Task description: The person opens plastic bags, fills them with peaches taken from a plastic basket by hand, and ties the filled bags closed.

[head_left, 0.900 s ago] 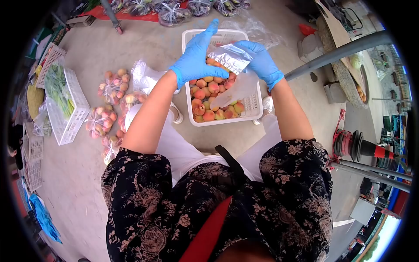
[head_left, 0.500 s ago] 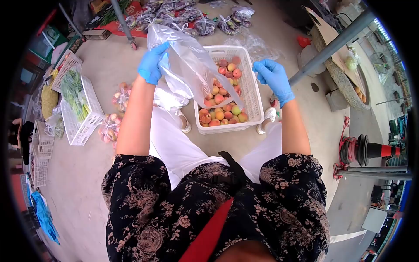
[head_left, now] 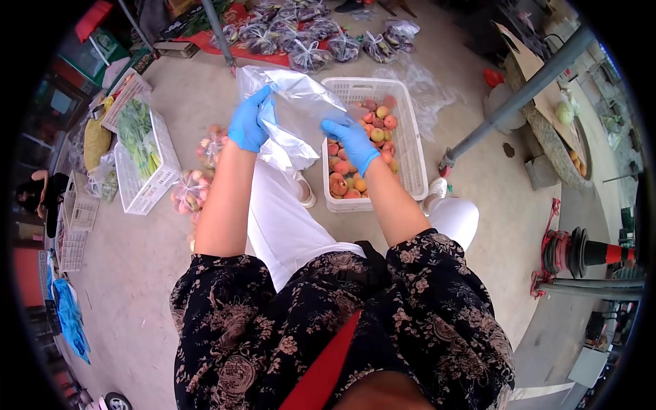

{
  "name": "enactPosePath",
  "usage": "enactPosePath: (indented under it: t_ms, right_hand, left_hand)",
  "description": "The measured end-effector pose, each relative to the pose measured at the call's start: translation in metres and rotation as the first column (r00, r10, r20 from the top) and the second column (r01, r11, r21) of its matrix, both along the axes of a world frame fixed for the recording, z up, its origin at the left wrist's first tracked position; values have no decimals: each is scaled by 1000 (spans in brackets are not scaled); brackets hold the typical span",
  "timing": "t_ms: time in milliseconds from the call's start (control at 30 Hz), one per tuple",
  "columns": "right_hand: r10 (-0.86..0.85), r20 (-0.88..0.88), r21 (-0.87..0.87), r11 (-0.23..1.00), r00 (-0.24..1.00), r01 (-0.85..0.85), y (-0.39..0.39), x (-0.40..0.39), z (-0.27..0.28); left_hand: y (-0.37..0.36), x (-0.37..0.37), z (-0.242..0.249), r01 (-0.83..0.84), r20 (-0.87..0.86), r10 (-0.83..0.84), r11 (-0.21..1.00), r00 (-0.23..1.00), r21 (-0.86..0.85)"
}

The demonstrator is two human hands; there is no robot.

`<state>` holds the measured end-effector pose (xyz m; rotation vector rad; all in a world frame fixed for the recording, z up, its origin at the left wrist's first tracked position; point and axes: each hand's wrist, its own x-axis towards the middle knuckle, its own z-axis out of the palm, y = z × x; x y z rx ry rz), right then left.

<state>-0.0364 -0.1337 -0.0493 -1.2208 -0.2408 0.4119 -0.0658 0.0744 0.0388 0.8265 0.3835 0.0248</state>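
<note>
In the head view, my left hand [head_left: 249,123], in a blue glove, is closed on a clear plastic bag [head_left: 301,96]. The bag's mouth is spread wide, and its lower part hangs crumpled and shiny below the fingers. My right hand [head_left: 354,145], gloved in the same blue, is closed at the bag's right edge; its fingertips are partly hidden by the film. Under the right hand stands a white plastic crate [head_left: 418,147] holding many red and yellow peaches [head_left: 377,134]. My right forearm covers part of the crate's near side.
Tied bags of peaches [head_left: 191,191] lie on the floor at left, beside a white crate of green vegetables [head_left: 154,181]. Several bags of dark produce [head_left: 307,55] lie at the back. A grey metal pole [head_left: 519,96] slants at right, near a traffic cone [head_left: 605,253].
My right hand has moved left from beyond the crate's right side to the bag's edge. The bag's mouth is now stretched between both hands. The view has shifted slightly.
</note>
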Motion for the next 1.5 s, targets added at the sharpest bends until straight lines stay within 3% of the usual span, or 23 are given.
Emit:
enactPosePath:
  t_ms: [133, 167, 233, 267, 333, 400, 433, 500, 567, 633, 733, 767, 867, 933, 1000, 1100, 1133, 1167, 1200, 1267, 1333, 1400, 1500]
  right_hand:
    - [49, -206, -17, 998, 977, -54, -30, 11, -8]
    - [30, -252, -31, 999, 967, -39, -45, 14, -10]
    - [-26, -350, 129, 989, 936, 76, -57, 9, -11]
    - [-50, -393, 207, 968, 918, 142, -64, 7, -8]
    - [-31, -418, 204, 971, 908, 127, -81, -7, 17]
    - [41, -421, 210, 976, 906, 54, -92, -11, 23]
    - [-42, -333, 108, 991, 942, 82, -94, -10, 17]
    - [-101, -291, 53, 991, 951, 121, -93, -17, 24]
    - [-137, -232, 7, 990, 963, 142, -86, -13, 10]
    - [-108, -196, 54, 991, 975, 121, -75, -22, 23]
    - [-92, -152, 21, 995, 984, 96, -76, -18, 13]
    - [-94, -138, -7, 996, 986, 94, -82, -13, 4]
    - [-370, 298, -428, 772, 880, 470, -110, -6, -5]
    - [-583, -194, -38, 808, 789, 588, -129, 8, -10]
    - [-418, -715, 193, 653, 561, 733, -152, 29, -4]
    - [18, -629, 577, 680, 777, 452, -216, 63, -65]
    - [-256, -561, 376, 768, 787, 518, -207, 56, -46]
    - [-497, -418, 159, 785, 761, 599, -198, 50, -28]
    - [-679, -212, -52, 726, 702, 686, -185, 41, -8]
    - [-654, -67, -230, 745, 753, 627, -169, 35, 10]
    - [-550, 59, -337, 775, 833, 535, -151, 32, 13]
    - [-372, 111, -376, 842, 921, 386, -121, 20, 21]
    - [-40, 192, -375, 921, 981, 111, -84, -1, 45]
  left_hand:
    - [41, 5, -50, 44, -89, -36, 994, 995, 99]
    - [47, 9, -69, 74, -122, -49, 975, 991, 208]
    - [54, 23, -111, 156, -189, -81, 893, 979, 423]
    - [47, 28, -126, 109, -187, 13, 771, 982, 628]
    - [26, 31, -140, 15, -97, 185, 397, 978, 918]
    - [-3, 18, -121, -122, 117, 185, 15, 976, 992]
    - [-21, 8, -101, -194, 224, 161, -182, 961, 964]
    - [-63, -10, -72, -395, 402, 6, -182, 916, 901]
    - [-102, -29, -43, -202, 244, -202, 208, 948, 957]
    - [-132, -38, -38, 100, 77, -365, 440, 928, 892]
    - [-137, -29, -67, 117, 40, -305, 479, 951, 870]
    - [-133, -24, -78, -4, 146, -185, 605, 972, 796]
    - [-92, -12, -89, -181, 232, -18, 568, 973, 803]
    - [-69, -17, -89, -221, 218, 40, 235, 975, 947]
    - [-34, -15, -102, -222, 204, 159, 106, 966, 969]
    - [-19, -12, -130, -149, 146, 233, -5, 962, 989]
    - [-20, -11, -130, -117, 120, 242, -27, 963, 993]
    - [-20, -7, -131, 35, -37, 199, 13, 979, 999]
    - [-22, -7, -134, 146, -148, 71, 39, 986, 989]
    - [-28, -1, -140, 354, -339, -194, 52, 921, 934]
    - [-61, -7, -127, 165, -177, -315, -64, 932, 984]
    - [-110, -18, -94, -114, 80, -408, -60, 909, 992]
    - [-141, -11, -89, -268, 214, -227, -240, 950, 933]
